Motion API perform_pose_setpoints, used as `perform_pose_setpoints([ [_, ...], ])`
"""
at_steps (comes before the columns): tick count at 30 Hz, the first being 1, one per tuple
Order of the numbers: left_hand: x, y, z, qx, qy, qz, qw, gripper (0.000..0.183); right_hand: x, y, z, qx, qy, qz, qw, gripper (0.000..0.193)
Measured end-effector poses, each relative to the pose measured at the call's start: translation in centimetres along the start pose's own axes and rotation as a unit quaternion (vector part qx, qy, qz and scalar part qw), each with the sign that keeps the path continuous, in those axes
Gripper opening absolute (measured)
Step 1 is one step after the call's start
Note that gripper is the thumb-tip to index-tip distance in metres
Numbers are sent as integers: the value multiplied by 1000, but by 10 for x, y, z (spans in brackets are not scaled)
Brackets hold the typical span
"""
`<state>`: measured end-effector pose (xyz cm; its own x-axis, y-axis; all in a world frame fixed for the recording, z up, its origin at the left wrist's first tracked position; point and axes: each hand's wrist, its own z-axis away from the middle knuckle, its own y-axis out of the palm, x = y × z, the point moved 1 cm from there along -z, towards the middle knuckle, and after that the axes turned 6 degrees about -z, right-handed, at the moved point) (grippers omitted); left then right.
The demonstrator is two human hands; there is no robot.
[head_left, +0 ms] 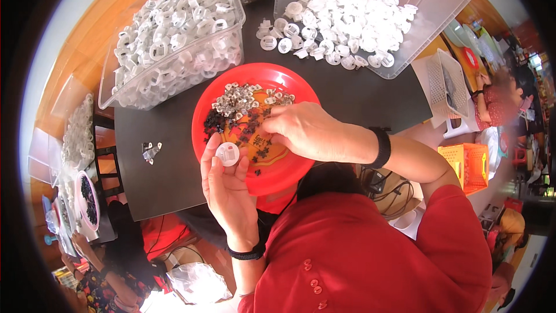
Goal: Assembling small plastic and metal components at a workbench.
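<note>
Between the thumb and fingers of my left hand (223, 197) is a white round plastic part (227, 153), its flat face with a small rectangular slot turned up. It is held over the near left rim of a red round tray (278, 184). My right hand (301, 130) reaches into the tray from the right, fingers bent together among small pieces; what its fingertips hold, if anything, is hidden. Inside the tray lie a heap of small shiny metal-and-clear pieces (234, 101), a cluster of black pieces (214, 122) and scattered small dark star-shaped pieces (263, 152).
A clear bin (174, 52) full of white parts stands at the back left. Another clear bin (431, 6) lies tipped at the back right, white parts (347, 20) spilling onto the dark table (168, 179). Several metal pieces (152, 152) lie left. Other people (492, 101) sit nearby.
</note>
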<state>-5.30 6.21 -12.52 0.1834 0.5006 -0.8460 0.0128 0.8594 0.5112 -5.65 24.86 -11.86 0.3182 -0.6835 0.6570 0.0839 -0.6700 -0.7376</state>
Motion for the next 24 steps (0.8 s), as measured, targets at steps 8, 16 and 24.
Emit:
perform_pose_setpoints([
  [8, 3, -7, -2, 24, -14, 9, 1000, 30, -1, 1, -1, 52, -14, 73, 996, 17],
  [16, 6, -2, -4, 18, -2, -1, 1000, 20, -25, -33, -11, -48, 34, 90, 994, 7],
  [24, 6, 4, -4, 8, 3, -18, 1000, 22, -29, -31, -14, -25, 40, 100, 994, 7],
])
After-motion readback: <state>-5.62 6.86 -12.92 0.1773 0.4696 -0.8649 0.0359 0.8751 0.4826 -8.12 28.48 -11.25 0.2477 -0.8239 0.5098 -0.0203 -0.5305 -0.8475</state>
